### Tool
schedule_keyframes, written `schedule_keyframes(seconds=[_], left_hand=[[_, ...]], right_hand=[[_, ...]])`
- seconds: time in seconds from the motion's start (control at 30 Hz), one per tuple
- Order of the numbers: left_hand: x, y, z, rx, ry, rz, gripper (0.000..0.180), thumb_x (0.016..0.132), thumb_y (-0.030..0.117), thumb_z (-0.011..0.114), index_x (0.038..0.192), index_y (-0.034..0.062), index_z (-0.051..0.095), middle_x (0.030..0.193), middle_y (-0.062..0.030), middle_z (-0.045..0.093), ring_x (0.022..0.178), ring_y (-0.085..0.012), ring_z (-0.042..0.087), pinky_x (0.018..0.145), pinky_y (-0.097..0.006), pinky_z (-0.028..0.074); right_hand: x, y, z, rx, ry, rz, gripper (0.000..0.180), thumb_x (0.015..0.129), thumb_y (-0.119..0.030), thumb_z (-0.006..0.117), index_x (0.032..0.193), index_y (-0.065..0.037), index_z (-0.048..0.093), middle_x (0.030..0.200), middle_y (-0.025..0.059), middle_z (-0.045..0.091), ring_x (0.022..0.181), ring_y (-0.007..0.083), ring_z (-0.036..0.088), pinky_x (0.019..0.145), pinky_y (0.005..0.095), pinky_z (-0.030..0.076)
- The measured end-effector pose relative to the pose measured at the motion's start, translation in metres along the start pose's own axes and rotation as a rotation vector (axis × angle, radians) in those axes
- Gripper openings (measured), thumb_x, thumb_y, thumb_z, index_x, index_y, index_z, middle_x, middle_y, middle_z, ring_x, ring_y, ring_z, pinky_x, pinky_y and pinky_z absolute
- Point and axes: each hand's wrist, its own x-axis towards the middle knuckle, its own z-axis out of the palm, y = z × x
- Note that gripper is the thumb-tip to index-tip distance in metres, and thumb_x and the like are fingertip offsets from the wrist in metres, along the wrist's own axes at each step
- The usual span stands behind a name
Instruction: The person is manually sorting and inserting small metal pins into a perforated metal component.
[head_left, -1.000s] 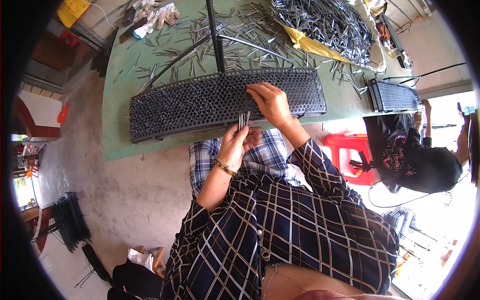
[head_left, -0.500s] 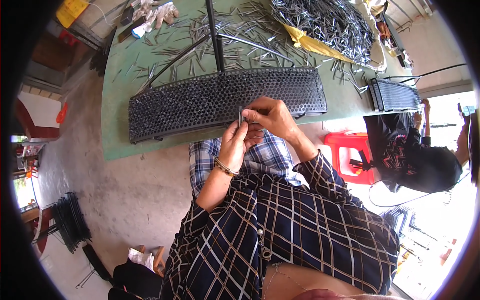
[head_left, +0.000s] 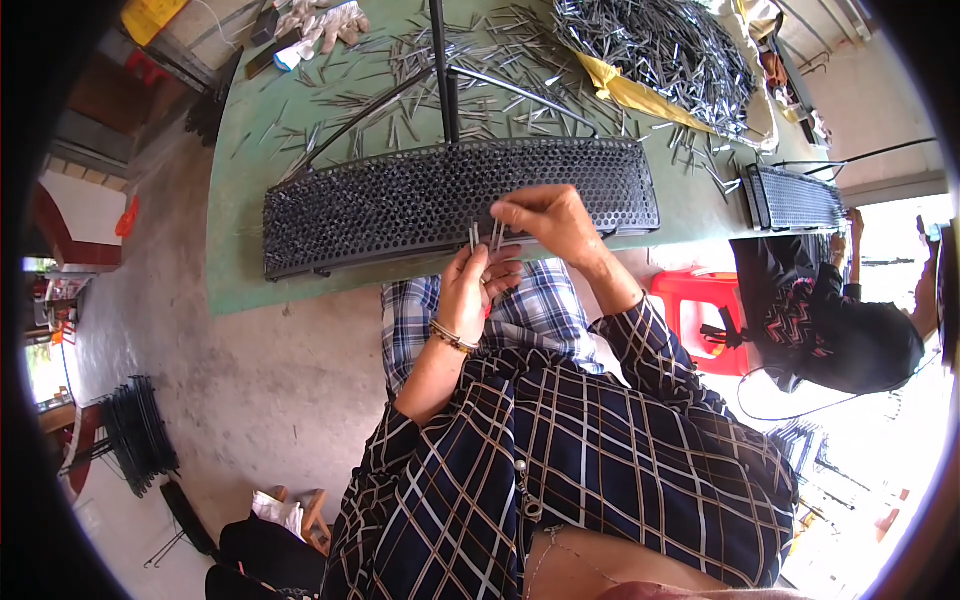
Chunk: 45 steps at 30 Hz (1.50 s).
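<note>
My left hand (head_left: 466,298) is closed round a few thin metal-looking strips (head_left: 474,238), which stick up past its fingertips. Just to the right and a little higher, my right hand (head_left: 562,222) has thumb and forefinger pinched at the top of another thin strip (head_left: 497,236). The lower end of that strip is close to the left fingers; whether they touch it I cannot tell. Behind both hands lies a long, curved black rack (head_left: 400,205) full of round holes, at the near edge of the green table. Its left part looks packed with short dark pieces, while open holes show further right.
Loose strips (head_left: 400,125) are scattered over the green table (head_left: 235,225). A large heap of strips (head_left: 665,60) lies on a yellow-edged sack at the back right. Gloves (head_left: 340,25) rest far left. At right are a red stool (head_left: 690,285), a second rack (head_left: 800,197) and a co-worker (head_left: 840,310).
My right hand has drawn slightly apart from the left hand, and a separate strip now shows between them. The whole view has shifted a little.
</note>
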Motion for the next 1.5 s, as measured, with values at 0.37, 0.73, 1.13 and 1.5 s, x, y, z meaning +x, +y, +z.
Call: schedule_keyframes(seconds=[0.37, 0.73, 1.13, 1.5], left_hand=[[-0.004, -0.001, 0.006, 0.016, 0.035, -0.107, 0.031, 0.098, 0.024, 0.043, 0.115, -0.0017, 0.050, 0.100, -0.0190, 0.065, 0.083, -0.0216, 0.066, 0.070, -0.031, 0.056], [-0.002, -0.004, 0.003, -0.009, 0.055, -0.118, 0.030, 0.098, 0.022, 0.042, 0.113, -0.0019, 0.053, 0.098, -0.0179, 0.066, 0.080, -0.0204, 0.067, 0.070, -0.030, 0.056], [-0.001, -0.002, 0.001, -0.018, 0.064, -0.135, 0.030, 0.098, 0.023, 0.043, 0.111, -0.0018, 0.054, 0.097, -0.0173, 0.066, 0.079, -0.0196, 0.066, 0.069, -0.030, 0.056], [-0.004, -0.003, 0.003, -0.012, 0.054, -0.113, 0.030, 0.097, 0.022, 0.043, 0.111, -0.0017, 0.054, 0.096, -0.0171, 0.066, 0.080, -0.0194, 0.066, 0.070, -0.030, 0.056]], right_hand=[[0.036, 0.005, 0.016, -0.205, 0.239, -0.184, 0.023, 0.084, -0.017, 0.069, 0.096, 0.002, 0.067, 0.083, 0.0110, 0.069, 0.072, 0.0127, 0.065, 0.066, 0.0245, 0.051], [0.039, 0.005, 0.018, -0.403, 0.167, -0.466, 0.017, 0.082, -0.015, 0.068, 0.089, 0.000, 0.066, 0.080, 0.0109, 0.065, 0.065, 0.0217, 0.063, 0.058, 0.0303, 0.050], [0.042, 0.012, 0.021, -0.437, 0.115, -0.529, 0.014, 0.080, -0.011, 0.067, 0.091, -0.002, 0.066, 0.082, 0.0110, 0.064, 0.070, 0.0282, 0.064, 0.060, 0.0342, 0.051], [0.040, 0.016, 0.021, -0.496, 0.057, -0.619, 0.014, 0.081, -0.008, 0.065, 0.093, -0.001, 0.066, 0.089, 0.0118, 0.064, 0.079, 0.0298, 0.063, 0.068, 0.0352, 0.052]])
